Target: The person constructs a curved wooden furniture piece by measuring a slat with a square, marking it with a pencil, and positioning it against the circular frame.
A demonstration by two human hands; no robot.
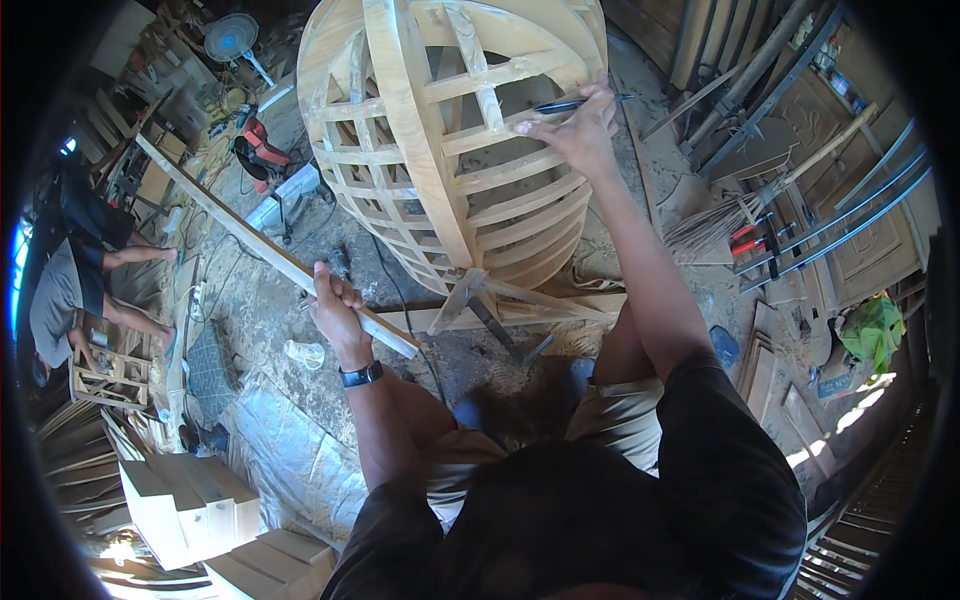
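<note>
Both hands are occupied: a long wooden strip (230, 216) is gripped near its lower end by the left hand (338, 315), whose fingers are wrapped around it, and a dark pen-like tool (562, 104) is pinched between thumb and fingers by the right hand (583, 135). At the far left, a second person (65, 295) is seen low to the floor beside a small wooden lattice (110, 378). Pale boxes (185, 505) are stacked nearer the wearer, and a clear plastic sheet (290, 435) is spread beside them. Farther off, a blue-bladed fan (230, 37) is stood upright behind a red power tool (262, 145). By the strip, the floor is crossed diagonally. At centre, a rounded, slatted wooden frame (425, 165) is stood before the person's knees, the right hand being held at its upper right side; whether the frame is touched by the tool's tip cannot be told. To its right, a broom (715, 225) is leaned near a red clamp (743, 240), and a green bag (872, 335) is seen beyond.
</note>
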